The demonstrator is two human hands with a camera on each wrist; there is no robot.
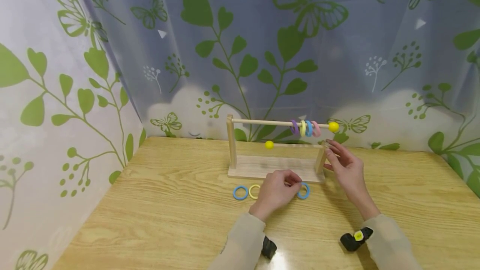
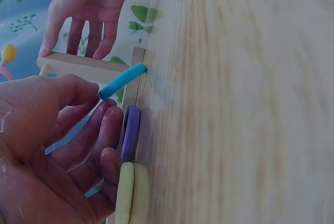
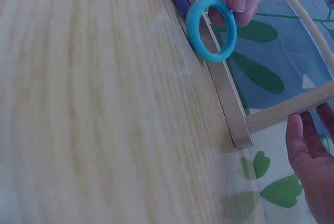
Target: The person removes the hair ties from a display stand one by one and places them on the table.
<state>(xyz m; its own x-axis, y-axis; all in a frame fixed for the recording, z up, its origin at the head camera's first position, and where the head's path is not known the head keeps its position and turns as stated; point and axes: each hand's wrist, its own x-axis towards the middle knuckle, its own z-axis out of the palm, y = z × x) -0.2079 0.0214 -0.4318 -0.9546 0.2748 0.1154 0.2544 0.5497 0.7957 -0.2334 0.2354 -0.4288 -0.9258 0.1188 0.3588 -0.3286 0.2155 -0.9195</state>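
My left hand (image 1: 276, 190) pinches a blue ring (image 3: 193, 28) between thumb and fingertips, tilted up at the front of the wooden stand (image 1: 275, 173). Beside those fingers in the left wrist view are a purple ring (image 2: 130, 132) and a yellow ring (image 2: 124, 195); the purple one is hidden behind the hand in the head view. My right hand (image 1: 348, 172) rests its fairly straight fingers against the outer side of the stand's short right post (image 1: 320, 159). On the upper rod (image 1: 262, 123) hang purple, yellow, blue and pink rings (image 1: 316, 129).
Another blue ring (image 1: 235, 195) lies left of the yellow one on the wooden table (image 1: 168, 203). The lower rod ends in a yellow ball (image 1: 269, 145), the upper rod in another yellow ball (image 1: 333, 127). A leaf-patterned curtain (image 1: 240, 53) hangs behind the table.
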